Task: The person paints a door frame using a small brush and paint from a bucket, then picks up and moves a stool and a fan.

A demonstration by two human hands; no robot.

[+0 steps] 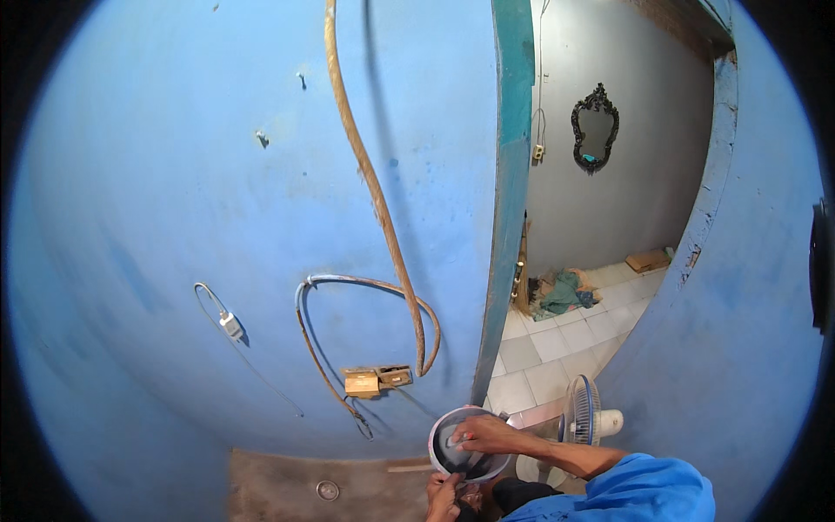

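A round, pale tub (432, 445) with a pinkish rim and a dark grey inside sits low in front of me. My right hand (484, 434) reaches over it from the right, fingers closed around something small and whitish inside the tub, too small to name. Beneath, at the near left rim, my left hand (443, 498) is closed, its fingertips on the tub's edge. A dark patch shows by those fingers; I cannot tell what it is. My right arm wears a blue sleeve (644, 492).
A white fan (581, 416) stands right of the tub, close to my forearm. A brown cable (376, 191) hangs down the blue wall to a wooden block (361, 383). Behind the doorway lie cloths (564, 294) on a tiled floor. A small round dish (328, 491) is at lower left.
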